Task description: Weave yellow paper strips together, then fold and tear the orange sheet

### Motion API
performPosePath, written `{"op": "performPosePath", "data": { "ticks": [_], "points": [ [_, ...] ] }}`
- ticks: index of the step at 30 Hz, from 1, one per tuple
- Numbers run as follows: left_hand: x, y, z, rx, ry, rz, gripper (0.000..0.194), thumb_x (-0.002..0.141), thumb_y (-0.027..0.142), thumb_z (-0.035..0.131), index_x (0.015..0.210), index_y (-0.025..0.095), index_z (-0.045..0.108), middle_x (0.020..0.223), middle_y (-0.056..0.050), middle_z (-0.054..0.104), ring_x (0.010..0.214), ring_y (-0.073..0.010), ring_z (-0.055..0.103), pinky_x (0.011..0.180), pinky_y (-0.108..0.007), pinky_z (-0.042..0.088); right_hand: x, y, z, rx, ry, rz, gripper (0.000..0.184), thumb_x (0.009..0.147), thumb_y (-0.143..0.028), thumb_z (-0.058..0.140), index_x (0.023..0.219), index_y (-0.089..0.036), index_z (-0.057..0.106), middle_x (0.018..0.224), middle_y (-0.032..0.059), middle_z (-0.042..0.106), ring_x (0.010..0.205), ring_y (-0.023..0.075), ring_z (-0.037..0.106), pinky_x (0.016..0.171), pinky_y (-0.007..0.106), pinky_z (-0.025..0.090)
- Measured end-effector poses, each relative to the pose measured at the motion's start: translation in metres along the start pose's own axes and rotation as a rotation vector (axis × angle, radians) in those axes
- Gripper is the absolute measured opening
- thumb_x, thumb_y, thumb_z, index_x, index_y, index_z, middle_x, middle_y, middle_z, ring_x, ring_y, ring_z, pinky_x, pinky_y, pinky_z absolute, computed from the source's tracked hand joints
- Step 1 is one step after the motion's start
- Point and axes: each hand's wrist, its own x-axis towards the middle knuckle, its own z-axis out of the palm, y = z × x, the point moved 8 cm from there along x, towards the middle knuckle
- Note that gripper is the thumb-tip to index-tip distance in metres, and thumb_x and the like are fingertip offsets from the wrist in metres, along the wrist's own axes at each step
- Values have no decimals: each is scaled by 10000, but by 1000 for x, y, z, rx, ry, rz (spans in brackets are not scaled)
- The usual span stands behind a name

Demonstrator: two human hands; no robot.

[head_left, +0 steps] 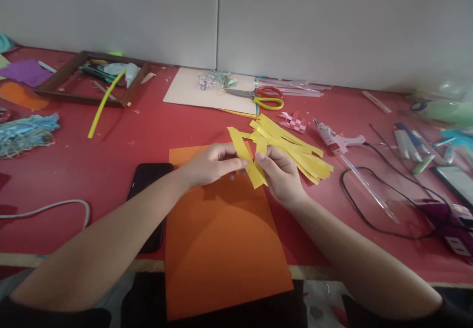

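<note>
Between my two hands are yellow paper strips [244, 158], folded or crossed over each other above the orange sheet. My left hand [216, 164] pinches them from the left, thumb against the paper. On the other side my right hand [281, 173] grips them with thumb and bent fingers. The orange sheet [221, 249] lies under the hands and reaches past the table's front edge. Just behind my right hand a pile of yellow paper strips [291, 146] is fanned out on the table. How the held strips join is partly covered by my fingers.
A black phone [148, 182] lies partly beneath my left forearm. Scissors [264, 96] rest on a pale board [185, 89] at the back. To the right are a pink glue gun [336, 138] with a looping black cord and a pink checked woven piece [294, 121]. A wooden frame [81, 96] holds tools.
</note>
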Motion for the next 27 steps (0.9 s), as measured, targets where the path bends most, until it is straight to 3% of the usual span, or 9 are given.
{"op": "performPosePath", "data": {
  "ticks": [7,10,15,27],
  "points": [
    [-7,-6,14,64,-195,-70,317,915,457,610,967,158,699,926,-55,719,715,-108,608,645,-237,461,-1,5,-1,-51,-14,30,306,887,-415,684,697,-219,546,601,-39,564,521,107,513,507,260,410],
    [-4,-8,11,24,-148,-51,297,901,432,632,942,143,688,859,-40,697,684,-105,592,659,-251,479,-2,6,0,-19,-51,43,317,903,-422,659,682,-216,566,606,-31,578,545,116,526,543,272,421],
    [0,-8,8,-13,-113,-15,299,892,425,645,996,148,693,911,-48,698,744,-117,592,633,-237,477,-4,6,7,34,-152,57,263,894,-366,680,695,-211,606,638,-16,649,558,129,559,571,285,435],
    [0,1,5,-58,-57,16,217,851,358,670,899,150,706,851,-37,686,723,-117,576,590,-223,462,-4,0,2,-109,-72,-30,280,891,-394,684,699,-217,582,590,-43,599,536,109,559,544,258,436]
  ]
}}
